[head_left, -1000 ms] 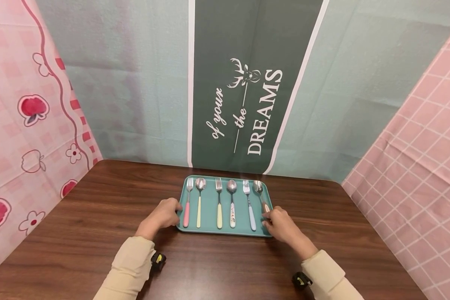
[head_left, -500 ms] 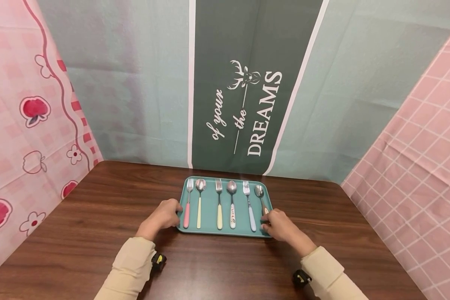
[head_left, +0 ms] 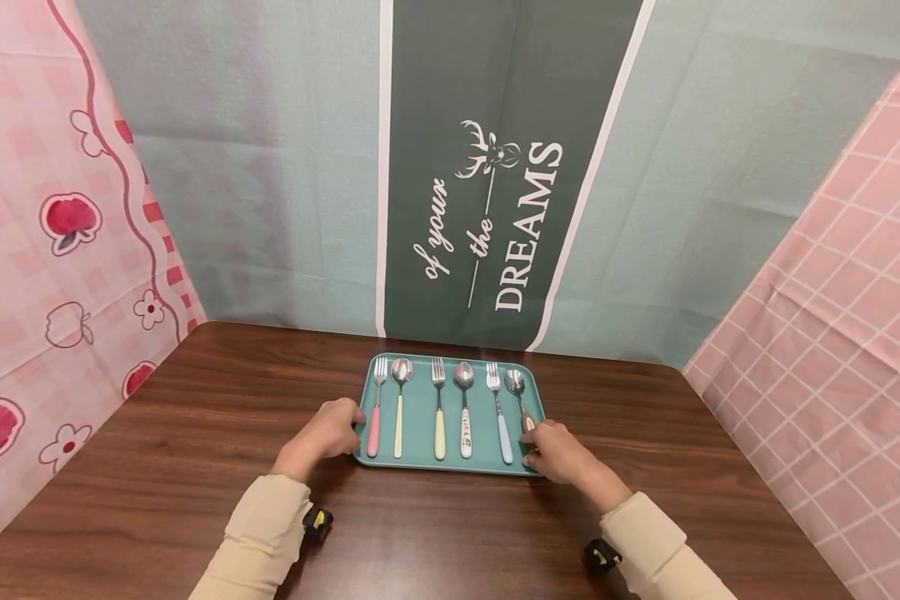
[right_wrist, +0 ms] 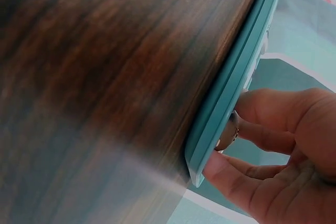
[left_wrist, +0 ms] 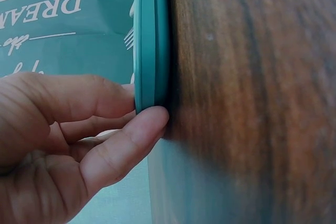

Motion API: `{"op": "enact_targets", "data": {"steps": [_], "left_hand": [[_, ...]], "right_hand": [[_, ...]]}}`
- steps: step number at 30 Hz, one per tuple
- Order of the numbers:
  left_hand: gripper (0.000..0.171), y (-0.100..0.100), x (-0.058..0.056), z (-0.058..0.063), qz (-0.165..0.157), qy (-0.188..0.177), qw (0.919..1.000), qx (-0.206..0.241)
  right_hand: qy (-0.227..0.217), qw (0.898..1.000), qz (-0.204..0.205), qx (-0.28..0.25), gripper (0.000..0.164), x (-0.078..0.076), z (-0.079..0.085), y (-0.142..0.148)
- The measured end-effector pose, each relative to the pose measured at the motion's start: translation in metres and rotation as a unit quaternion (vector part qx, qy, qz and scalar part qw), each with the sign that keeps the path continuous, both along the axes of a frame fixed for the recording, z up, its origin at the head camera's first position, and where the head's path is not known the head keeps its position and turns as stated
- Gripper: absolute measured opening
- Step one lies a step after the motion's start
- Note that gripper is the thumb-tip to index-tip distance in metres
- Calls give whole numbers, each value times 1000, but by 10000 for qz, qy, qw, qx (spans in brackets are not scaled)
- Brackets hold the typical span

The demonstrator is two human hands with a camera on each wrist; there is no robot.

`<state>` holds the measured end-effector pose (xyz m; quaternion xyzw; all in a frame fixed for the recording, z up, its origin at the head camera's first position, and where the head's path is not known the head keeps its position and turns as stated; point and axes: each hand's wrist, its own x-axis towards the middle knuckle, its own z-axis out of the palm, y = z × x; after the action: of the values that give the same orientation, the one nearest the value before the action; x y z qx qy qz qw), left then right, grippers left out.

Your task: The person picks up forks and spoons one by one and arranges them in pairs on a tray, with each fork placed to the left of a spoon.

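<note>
Three forks and three spoons lie side by side on a teal tray (head_left: 417,433). At its left end my left hand (head_left: 335,427) pinches the rim, with a fingertip against the outer wall (left_wrist: 153,51) in the left wrist view. My right hand (head_left: 558,450) reaches over the right end and holds the brown-handled spoon (head_left: 516,382) near its handle end. In the right wrist view the handle's round end (right_wrist: 229,134) shows between the fingers. Left of it lie a blue-handled fork (head_left: 503,437), a white patterned spoon (head_left: 465,433) and a yellow-handled fork (head_left: 439,433).
A slim yellow-handled spoon (head_left: 398,425) and a pink-handled fork (head_left: 373,429) fill the tray's left part. The tray stands on a brown wooden table (head_left: 435,533), near its back edge. Behind hangs a green cloth (head_left: 495,75) with lettering; pink cloths flank both sides.
The brown-handled spoon has shifted slightly toward me and turned straighter, its bowl swinging a little right, then back left. My right hand moved slightly with it. The left hand stays on the rim.
</note>
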<state>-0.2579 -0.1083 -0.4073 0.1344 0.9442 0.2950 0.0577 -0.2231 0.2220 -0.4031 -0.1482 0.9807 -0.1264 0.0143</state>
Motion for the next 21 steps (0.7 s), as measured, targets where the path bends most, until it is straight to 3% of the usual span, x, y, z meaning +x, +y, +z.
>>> {"op": "enact_targets", "data": {"steps": [9, 16, 19, 21], "left_hand": [[32, -2, -1, -2, -39, 205, 9997, -82], [22, 3, -1, 5, -253, -113, 9994, -228], [26, 8, 0, 12, -377, 86, 9985, -385], [19, 12, 3, 17, -346, 474, 9968, -535]], "right_hand": [[152, 9998, 123, -81, 27, -3, -2, 2], [122, 9992, 83, -375, 30, 6, 3, 7], [275, 9992, -41, -289, 34, 10, 8, 6], [515, 9986, -39, -93, 36, 12, 10, 3]]}}
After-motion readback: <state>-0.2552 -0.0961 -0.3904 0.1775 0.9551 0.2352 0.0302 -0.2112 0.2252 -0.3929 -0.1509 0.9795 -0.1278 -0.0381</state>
